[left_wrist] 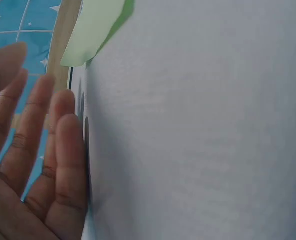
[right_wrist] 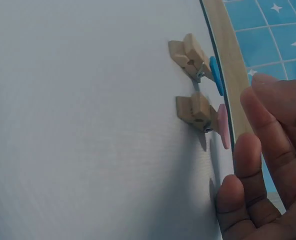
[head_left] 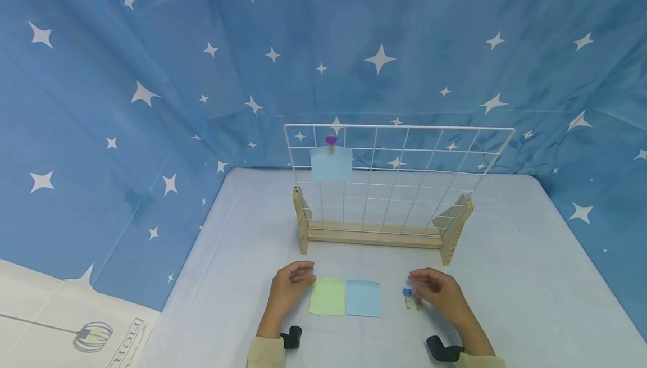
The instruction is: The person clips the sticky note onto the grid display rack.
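Observation:
My left hand is at the left edge of a green sticky note, its fingers loosely bent and holding nothing. A blue sticky note lies right beside the green one. My right hand hovers by two small wooden clothespins, fingers relaxed with nothing between them. One clothespin has a blue heart; in the right wrist view the other clothespin carries a pink decoration, and in the head view the hand partly covers it. The left wrist view shows the green note's curled corner above the fingers.
Behind the notes stands a white wire grid in a wooden base. Another blue note hangs at its upper left from a clothespin with a purple heart. A starry blue curtain backs the white table.

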{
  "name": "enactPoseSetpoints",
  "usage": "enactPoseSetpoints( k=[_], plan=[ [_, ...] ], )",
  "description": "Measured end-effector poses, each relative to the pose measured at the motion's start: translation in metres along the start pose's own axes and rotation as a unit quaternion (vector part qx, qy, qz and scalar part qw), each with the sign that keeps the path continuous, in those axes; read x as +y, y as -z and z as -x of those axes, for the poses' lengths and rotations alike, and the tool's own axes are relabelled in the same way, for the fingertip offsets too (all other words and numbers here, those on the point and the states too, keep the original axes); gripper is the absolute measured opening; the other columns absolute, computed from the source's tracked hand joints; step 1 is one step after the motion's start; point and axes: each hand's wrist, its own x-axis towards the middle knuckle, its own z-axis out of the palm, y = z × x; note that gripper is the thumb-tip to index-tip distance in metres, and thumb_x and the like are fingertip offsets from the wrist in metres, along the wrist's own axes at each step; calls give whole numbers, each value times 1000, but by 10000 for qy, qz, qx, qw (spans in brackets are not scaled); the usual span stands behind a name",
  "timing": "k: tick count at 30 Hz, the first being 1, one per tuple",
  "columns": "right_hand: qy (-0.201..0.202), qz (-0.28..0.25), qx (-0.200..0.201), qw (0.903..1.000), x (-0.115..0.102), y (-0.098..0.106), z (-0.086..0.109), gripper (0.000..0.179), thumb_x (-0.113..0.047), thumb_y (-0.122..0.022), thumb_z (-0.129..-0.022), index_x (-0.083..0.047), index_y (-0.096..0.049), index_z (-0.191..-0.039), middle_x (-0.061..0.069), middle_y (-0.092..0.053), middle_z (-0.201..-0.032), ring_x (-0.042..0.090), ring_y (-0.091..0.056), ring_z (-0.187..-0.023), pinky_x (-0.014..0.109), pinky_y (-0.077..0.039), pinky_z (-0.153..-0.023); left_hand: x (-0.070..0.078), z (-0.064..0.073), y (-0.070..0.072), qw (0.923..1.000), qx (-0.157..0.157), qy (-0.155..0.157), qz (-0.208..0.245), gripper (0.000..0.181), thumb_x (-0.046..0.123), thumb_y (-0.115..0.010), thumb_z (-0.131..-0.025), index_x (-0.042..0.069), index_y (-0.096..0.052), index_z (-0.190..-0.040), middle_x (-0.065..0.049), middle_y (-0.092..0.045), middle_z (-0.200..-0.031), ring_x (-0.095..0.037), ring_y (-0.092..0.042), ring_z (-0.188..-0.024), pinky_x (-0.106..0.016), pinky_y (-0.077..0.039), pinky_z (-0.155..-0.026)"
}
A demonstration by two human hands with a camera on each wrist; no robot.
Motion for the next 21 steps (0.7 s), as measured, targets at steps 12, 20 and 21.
enactPoseSetpoints(
  k=[12, 20, 21],
  plan=[
    [-472, 871, -329, 9945, -7, -2, -2, 25, -2, -87, -88, -2, -77, -111, 7, -79, -104, 9, -62, -86, 25, -56, -82, 2, -3, -2, 9966, -205, 258, -758, 27, 6, -84, -89, 1, -79, -115, -9, -81, -105, -18, -73, -92, -32, -58, -84],
    [-419, 918, -432, 9940, -5, -2, -5, 18, 1, -86, -86, -4, -77, -101, 0, -75, -93, 9, -63, -84, 26, -56, -82, 1, -4, -5, 9923, -140, 216, -1212, 15, 5, -81, -89, 7, -81, -104, 4, -76, -90, -7, -62, -79, -25, -49, -73],
    [-399, 873, -453, 9944, -4, -1, -5, 18, 1, -86, -87, -3, -76, -101, 0, -74, -93, 9, -64, -84, 26, -56, -83, 1, -4, -5, 9925, -131, 147, -1205, 14, 5, -81, -90, 7, -81, -104, 4, -76, -90, -6, -62, -78, -25, -50, -72]
  ],
)
